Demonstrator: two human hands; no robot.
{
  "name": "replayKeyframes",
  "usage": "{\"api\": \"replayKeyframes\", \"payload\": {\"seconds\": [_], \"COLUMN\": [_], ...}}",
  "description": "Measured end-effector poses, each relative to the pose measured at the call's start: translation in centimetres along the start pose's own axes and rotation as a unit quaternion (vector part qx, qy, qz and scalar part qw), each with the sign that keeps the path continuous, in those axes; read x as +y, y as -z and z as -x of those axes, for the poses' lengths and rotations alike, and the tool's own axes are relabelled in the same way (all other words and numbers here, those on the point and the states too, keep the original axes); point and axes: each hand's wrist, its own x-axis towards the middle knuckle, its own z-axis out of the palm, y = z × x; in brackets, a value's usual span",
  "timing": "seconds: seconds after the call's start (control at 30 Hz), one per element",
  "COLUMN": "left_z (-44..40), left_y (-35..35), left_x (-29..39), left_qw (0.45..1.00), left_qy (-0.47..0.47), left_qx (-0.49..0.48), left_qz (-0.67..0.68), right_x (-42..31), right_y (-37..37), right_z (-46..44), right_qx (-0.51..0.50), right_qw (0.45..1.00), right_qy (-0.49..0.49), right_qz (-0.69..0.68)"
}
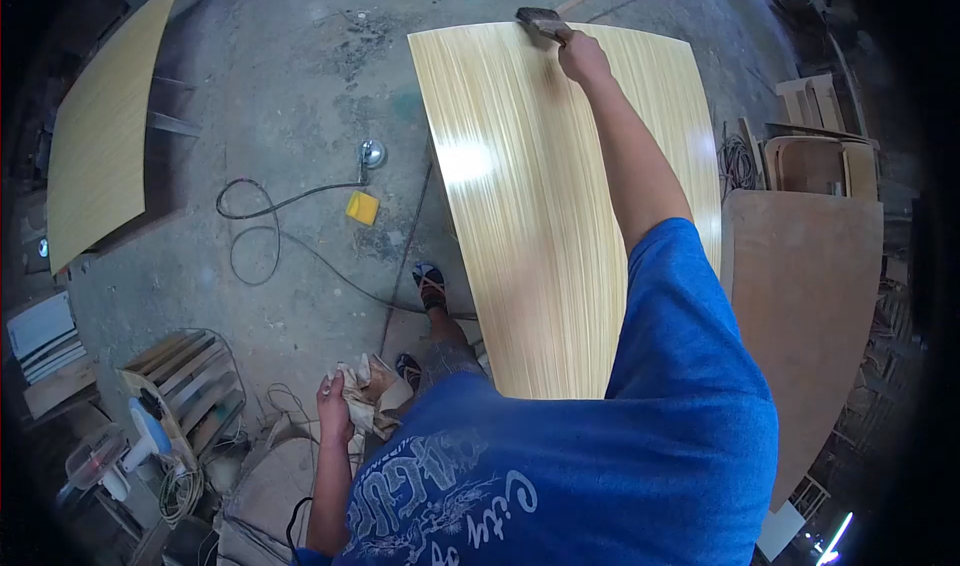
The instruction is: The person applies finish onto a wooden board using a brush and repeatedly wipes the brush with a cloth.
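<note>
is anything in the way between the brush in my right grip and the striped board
Nothing visible is in the way: the right grip holds the brush at the far edge of the striped board, and no loose object shows on the board's surface.

On my feed, the blue shirt (560, 476) covers the near end of the glossy panel (530, 216), and the right arm (640, 151) hides a strip of it. I can't tell whether the bristles of the brush (540, 16) touch the panel; the grasping fingers of the right hand (583, 57) are mostly hidden. Anything in the left hand (333, 407) is too small to identify. The shirt runs off the bottom edge.
</note>
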Motion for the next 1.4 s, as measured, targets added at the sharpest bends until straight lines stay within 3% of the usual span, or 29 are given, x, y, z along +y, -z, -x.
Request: {"api": "replayKeyframes", "payload": {"seconds": [0.07, 0.2, 0.4, 0.67, 0.83, 1.0, 1.1, 1.3, 1.4], "left_z": [-0.5, 0.7, 1.5, -0.9, 4.1, 7.2, 7.1, 12.1, 14.3], "left_y": [0.2, -0.3, 0.1, 6.5, 9.8, 15.1, 18.3, 19.1, 18.9], "left_x": [-0.7, -0.3, -2.1, -11.3, -15.7, -22.9, -28.8, -34.3, -36.7], "left_qw": [1.000, 1.000, 0.998, 0.995, 0.994, 0.988, 0.990, 0.974, 0.973], "left_qy": [0.001, 0.013, -0.007, -0.021, -0.037, -0.042, -0.042, 0.000, -0.017], "left_qx": [0.026, -0.022, -0.065, -0.080, -0.090, -0.134, -0.095, -0.191, -0.160], "left_qz": [-0.011, -0.008, -0.007, -0.061, -0.040, -0.055, -0.095, -0.118, -0.165], "right_x": [0.0, 0.8, 4.8, 10.3, 10.7, 15.9, 16.6, 20.0, 21.5], "right_y": [-0.7, -1.8, -2.7, -1.9, 0.7, -0.5, 0.9, 2.2, 3.1], "right_z": [-0.6, 0.9, 9.6, 28.3, 41.8, 53.7, 60.9, 75.5, 82.3], "right_qx": [-0.020, -0.051, -0.074, -0.110, -0.110, -0.137, -0.153, -0.170, -0.184], "right_qw": [1.000, 0.998, 0.997, 0.992, 0.993, 0.986, 0.983, 0.981, 0.977], "right_qy": [-0.019, -0.021, 0.001, -0.045, -0.043, -0.092, -0.103, -0.096, -0.106], "right_qz": [0.013, 0.020, 0.025, 0.033, 0.021, 0.030, 0.015, 0.016, 0.010]}}
